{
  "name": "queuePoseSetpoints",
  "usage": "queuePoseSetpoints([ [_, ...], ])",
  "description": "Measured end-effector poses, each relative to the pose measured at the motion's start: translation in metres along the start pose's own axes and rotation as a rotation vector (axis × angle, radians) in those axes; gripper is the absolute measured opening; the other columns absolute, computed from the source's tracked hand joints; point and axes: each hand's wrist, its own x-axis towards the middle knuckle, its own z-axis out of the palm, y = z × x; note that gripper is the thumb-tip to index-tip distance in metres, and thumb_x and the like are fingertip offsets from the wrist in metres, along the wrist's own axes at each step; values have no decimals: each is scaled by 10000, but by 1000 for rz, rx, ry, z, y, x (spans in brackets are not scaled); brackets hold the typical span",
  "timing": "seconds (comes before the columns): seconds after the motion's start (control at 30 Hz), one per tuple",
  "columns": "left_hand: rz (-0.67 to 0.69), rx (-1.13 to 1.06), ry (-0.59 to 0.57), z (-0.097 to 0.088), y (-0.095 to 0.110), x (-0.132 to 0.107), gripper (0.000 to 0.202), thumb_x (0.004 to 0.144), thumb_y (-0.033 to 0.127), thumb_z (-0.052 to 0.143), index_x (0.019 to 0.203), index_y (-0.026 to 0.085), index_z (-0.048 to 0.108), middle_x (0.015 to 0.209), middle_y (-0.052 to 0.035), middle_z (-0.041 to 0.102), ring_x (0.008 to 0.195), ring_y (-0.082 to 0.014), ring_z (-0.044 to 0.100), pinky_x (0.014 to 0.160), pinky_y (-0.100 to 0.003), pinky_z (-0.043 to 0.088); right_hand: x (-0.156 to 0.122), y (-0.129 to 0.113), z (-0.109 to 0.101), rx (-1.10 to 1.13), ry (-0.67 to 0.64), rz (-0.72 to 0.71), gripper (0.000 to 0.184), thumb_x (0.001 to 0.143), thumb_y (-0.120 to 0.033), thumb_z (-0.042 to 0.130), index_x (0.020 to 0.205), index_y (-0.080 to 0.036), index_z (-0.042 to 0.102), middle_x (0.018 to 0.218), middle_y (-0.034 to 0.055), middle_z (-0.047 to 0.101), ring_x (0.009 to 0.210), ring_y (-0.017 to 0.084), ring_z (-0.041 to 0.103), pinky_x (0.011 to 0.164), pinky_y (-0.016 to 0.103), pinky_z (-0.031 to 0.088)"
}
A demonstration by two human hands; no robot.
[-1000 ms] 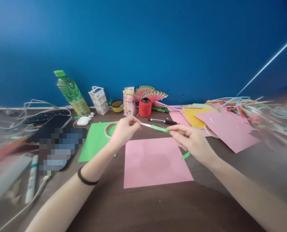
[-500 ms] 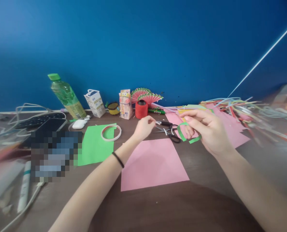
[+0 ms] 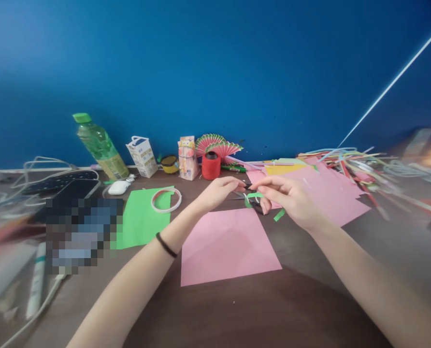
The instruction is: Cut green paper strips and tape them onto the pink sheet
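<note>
My right hand (image 3: 291, 200) pinches a narrow green paper strip (image 3: 279, 215), which curls loosely below the fingers. Close to its fingertips, my left hand (image 3: 221, 192) has thumb and fingers pressed together; whatever lies between them is hidden or too small to name. Behind and under the hands, scissors (image 3: 239, 197) with dark handles rest on the table, mostly covered. A pink paper sheet (image 3: 230, 249) lies flat just in front of my hands. Left of it is a green paper sheet (image 3: 143, 220) with a roll of tape (image 3: 166, 210) on its right edge.
Along the blue wall stand a tilted green bottle (image 3: 101, 147), a white carton (image 3: 143, 157), a small pink package (image 3: 188, 159), a red thread spool (image 3: 211, 166) and paper fans (image 3: 219, 145). More pink paper (image 3: 331, 193) and loose strips lie right. A pixelated phone (image 3: 85, 232) lies left.
My hands have come together: the left moved right, and the right moved left with the green strip. The strip now hangs near the left fingertips, over the scissors.
</note>
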Motion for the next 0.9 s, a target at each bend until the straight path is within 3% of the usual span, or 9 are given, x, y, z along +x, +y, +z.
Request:
queuePoseSetpoints([
  [0.1,-32,-171,-207,-17,16,-20,348,856,362,405,976,142,646,1033,-85,662,982,-188,575,881,-314,401,6,-7,5,-47,-124,19,190,802,-351,552,866,-183,615,528,-27,579,504,110,561,531,241,438],
  [0.17,-123,-225,-356,-29,22,-32,420,873,434,363,992,144,641,959,-98,681,948,-189,589,848,-322,414,12,-12,10,-111,-150,23,178,778,-356,581,815,-184,608,527,-30,580,477,97,538,495,225,407],
  [0.27,-212,-195,-449,-45,24,-47,345,835,420,471,944,148,652,880,-88,691,857,-172,606,779,-295,427,21,-14,17,-201,-152,26,204,751,-380,606,795,-181,595,490,-39,553,440,89,499,449,215,353],
  [0.37,-216,-104,-436,-57,20,-57,266,791,376,547,852,151,676,712,-41,664,718,-141,586,680,-260,423,27,-7,23,-267,-159,71,265,729,-439,609,780,-180,587,449,-61,482,386,70,414,407,212,282],
  [0.5,-268,8,-405,-66,15,-63,262,777,375,546,812,164,698,497,30,525,530,-97,488,598,-238,400,31,7,24,-316,-235,128,326,706,-495,607,690,-172,570,464,-72,402,393,47,321,399,207,203],
  [0.67,-283,169,-339,-78,8,-67,288,768,398,540,790,158,698,478,34,476,524,-96,458,572,-227,382,34,22,8,-248,-333,205,341,770,-499,523,695,-167,553,440,-70,402,370,46,313,390,210,207],
  [0.9,-327,172,-277,-92,-15,-70,334,784,460,495,782,165,651,522,26,448,521,-97,417,520,-225,358,38,34,-4,-166,-337,264,320,739,-401,580,925,-146,630,553,-15,562,406,59,399,393,213,274],
])
